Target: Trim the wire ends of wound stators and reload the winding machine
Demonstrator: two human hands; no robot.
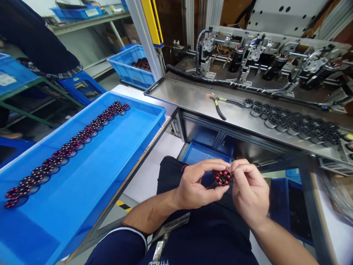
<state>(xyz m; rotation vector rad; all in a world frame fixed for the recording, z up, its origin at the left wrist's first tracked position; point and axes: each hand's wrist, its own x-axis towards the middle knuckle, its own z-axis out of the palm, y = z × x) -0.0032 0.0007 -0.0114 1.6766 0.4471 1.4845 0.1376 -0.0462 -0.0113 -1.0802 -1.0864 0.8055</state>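
Over my lap, both hands hold one small round wound stator (pixel 223 177) with red coils. My left hand (pixel 197 186) grips its left side between thumb and fingers. My right hand (pixel 249 191) pinches its right edge, fingers curled. A thin red wire trails from the stator toward my left palm. To my left lies a big blue tray (pixel 91 184) with a long row of similar wound stators (pixel 68 147) laid overlapping along its far side.
A steel bench (pixel 193 99) ahead carries pliers (pixel 219 106), a row of dark unwound cores (pixel 292 119) and a winding machine (pixel 261 55) behind. Another person in dark clothing (pixel 33 40) sits at the far left by a blue crate (pixel 132 66).
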